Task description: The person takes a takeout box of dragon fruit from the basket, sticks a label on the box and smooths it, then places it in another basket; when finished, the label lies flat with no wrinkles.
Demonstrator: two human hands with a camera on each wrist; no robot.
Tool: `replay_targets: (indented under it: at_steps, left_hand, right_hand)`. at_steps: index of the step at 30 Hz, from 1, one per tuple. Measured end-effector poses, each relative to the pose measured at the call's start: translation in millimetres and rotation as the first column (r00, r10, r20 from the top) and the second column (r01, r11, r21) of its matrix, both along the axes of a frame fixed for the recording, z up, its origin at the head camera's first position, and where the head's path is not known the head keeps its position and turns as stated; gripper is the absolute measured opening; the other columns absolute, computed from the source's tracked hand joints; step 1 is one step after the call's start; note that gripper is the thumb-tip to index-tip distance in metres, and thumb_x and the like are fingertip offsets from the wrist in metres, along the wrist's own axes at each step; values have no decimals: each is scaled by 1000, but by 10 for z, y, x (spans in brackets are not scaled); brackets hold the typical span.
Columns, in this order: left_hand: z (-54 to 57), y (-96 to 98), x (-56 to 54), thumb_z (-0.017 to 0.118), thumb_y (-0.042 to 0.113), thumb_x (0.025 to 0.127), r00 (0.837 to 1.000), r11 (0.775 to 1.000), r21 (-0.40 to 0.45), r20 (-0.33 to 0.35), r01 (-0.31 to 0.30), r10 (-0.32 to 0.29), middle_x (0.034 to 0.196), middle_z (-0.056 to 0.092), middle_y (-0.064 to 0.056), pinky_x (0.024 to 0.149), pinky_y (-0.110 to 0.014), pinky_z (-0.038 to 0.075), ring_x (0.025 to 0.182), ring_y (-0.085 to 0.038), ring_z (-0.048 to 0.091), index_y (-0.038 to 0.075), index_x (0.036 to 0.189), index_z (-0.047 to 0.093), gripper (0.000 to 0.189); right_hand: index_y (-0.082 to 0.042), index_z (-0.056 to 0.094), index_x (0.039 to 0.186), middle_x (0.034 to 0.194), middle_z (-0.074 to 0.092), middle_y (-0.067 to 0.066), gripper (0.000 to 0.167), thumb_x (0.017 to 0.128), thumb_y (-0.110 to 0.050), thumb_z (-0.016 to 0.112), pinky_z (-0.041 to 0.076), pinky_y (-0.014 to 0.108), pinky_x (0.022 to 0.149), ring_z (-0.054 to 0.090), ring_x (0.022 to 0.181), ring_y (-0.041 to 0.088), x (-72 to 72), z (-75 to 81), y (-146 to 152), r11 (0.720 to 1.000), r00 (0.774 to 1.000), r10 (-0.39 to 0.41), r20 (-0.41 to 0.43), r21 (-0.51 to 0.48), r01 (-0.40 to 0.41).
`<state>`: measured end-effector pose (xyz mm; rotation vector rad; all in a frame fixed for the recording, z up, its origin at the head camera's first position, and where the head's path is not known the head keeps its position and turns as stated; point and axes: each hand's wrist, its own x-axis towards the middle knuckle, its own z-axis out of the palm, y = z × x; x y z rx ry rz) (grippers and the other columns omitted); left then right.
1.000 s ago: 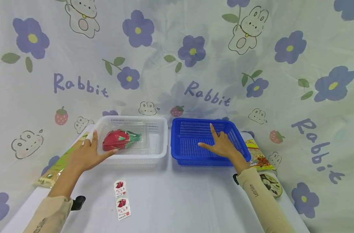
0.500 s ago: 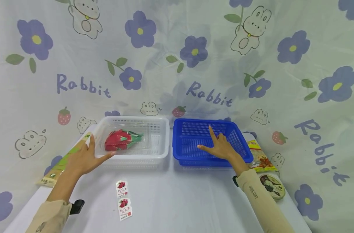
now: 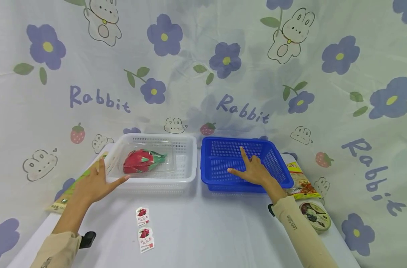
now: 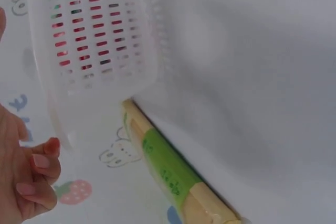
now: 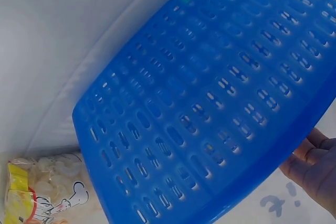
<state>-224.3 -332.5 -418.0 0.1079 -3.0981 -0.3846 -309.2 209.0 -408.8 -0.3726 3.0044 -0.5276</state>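
My left hand [image 3: 91,186] hovers at the front left corner of a white basket [image 3: 191,160], thumb spread toward its rim and nothing gripped. The left wrist view shows its loosely bent fingertips [image 4: 44,163] beside the basket wall. Inside that basket lies a red dragon fruit [image 3: 138,160] with green tips, in a clear plastic box [image 3: 170,158]. Over the right part of a blue basket [image 3: 205,163] is my right hand [image 3: 255,171], index finger and thumb stretched apart, holding nothing. In the right wrist view its fingers [image 5: 310,166] show beyond the blue rim.
A green and beige packet [image 3: 71,191] lies left of the white basket. Right of the blue one are a yellow and red food bag [image 3: 300,182] and a round tin [image 3: 315,216]. Two dragon fruit labels [image 3: 146,238] lie on the white table [image 3: 203,234]. A printed cloth hangs behind.
The left hand has drawn slightly left and back from the white basket. The right hand has shifted a little left over the blue basket. The head view has turned slightly left.
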Motion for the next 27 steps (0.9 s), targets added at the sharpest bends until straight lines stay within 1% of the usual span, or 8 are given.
replay_targets:
  at_steps: [3, 6, 9, 13, 16, 20, 25, 27]
  left_hand:
    - [-12, -17, 12, 41, 81, 86, 1000, 1000, -3, -10, 0, 0, 144, 20, -50, 54, -41, 43, 88, -53, 55, -6, 151, -19, 123]
    - [-26, -32, 29, 41, 80, 87, 1000, 1000, 4, -8, -5, 5, 145, 19, -49, 61, -52, 48, 98, -61, 51, -6, 150, -20, 123]
    - [-47, -48, 43, 41, 80, 87, 1000, 1000, 13, -5, -14, 14, 146, 16, -50, 69, -64, 47, 104, -66, 46, -6, 150, -20, 123]
    - [-80, -71, 55, 40, 80, 87, 1000, 1000, 9, -12, -17, 17, 145, 17, -51, 73, -69, 46, 109, -69, 43, -5, 150, -21, 122]
    - [-106, -85, 63, 40, 80, 87, 1000, 1000, 0, -14, -18, 18, 143, 19, -52, 75, -72, 44, 112, -71, 41, -5, 150, -21, 122]
    - [-134, -103, 70, 39, 80, 87, 1000, 1000, -16, -6, -21, 21, 140, 22, -54, 71, -68, 46, 106, -70, 45, -7, 150, -19, 122]
    - [-160, -138, 66, 37, 81, 87, 999, 1000, -17, 23, -21, 22, 137, 23, -55, 59, -55, 47, 91, -62, 53, -7, 150, -20, 122]
    - [-166, -148, 62, 35, 81, 88, 999, 1000, -12, 38, -25, 25, 137, 22, -55, 59, -55, 46, 92, -63, 53, -6, 150, -21, 121]
  right_hand:
    - [-28, -11, 159, 150, 20, 42, 112, 82, -83, 49, 36, 75, 97, 28, 137, 60, -14, -20, -8, 1000, 1000, 0, 3, 1, 0]
    - [-28, -10, 159, 149, 22, 42, 113, 81, -83, 49, 35, 75, 98, 30, 137, 59, -23, -31, -24, 1000, 1000, 0, 1, -5, 0]
    - [-28, -9, 160, 150, 22, 41, 114, 80, -85, 49, 33, 75, 99, 29, 137, 58, -24, -38, -50, 1000, 1000, -3, 4, -9, 4]
    - [-27, -7, 160, 150, 22, 41, 114, 79, -85, 49, 34, 75, 99, 30, 136, 59, -11, -43, -97, 1000, 1000, 0, 4, -2, 0]
    - [-27, -7, 160, 149, 25, 40, 114, 79, -86, 48, 37, 73, 98, 35, 133, 58, -5, -56, -134, 1000, 1000, 5, 1, 10, -5]
    - [-28, -7, 160, 149, 26, 39, 114, 78, -86, 48, 37, 72, 98, 36, 133, 57, -3, -64, -181, 1000, 1000, 6, 3, 21, -7]
    - [-27, -6, 160, 146, 30, 37, 115, 78, -86, 48, 37, 72, 99, 38, 131, 55, -8, -59, -221, 1000, 1000, 11, -10, 29, -11]
    - [-26, -5, 160, 143, 33, 37, 115, 78, -86, 48, 37, 72, 100, 41, 128, 53, -6, -63, -231, 999, 1000, 12, -21, 34, -11]
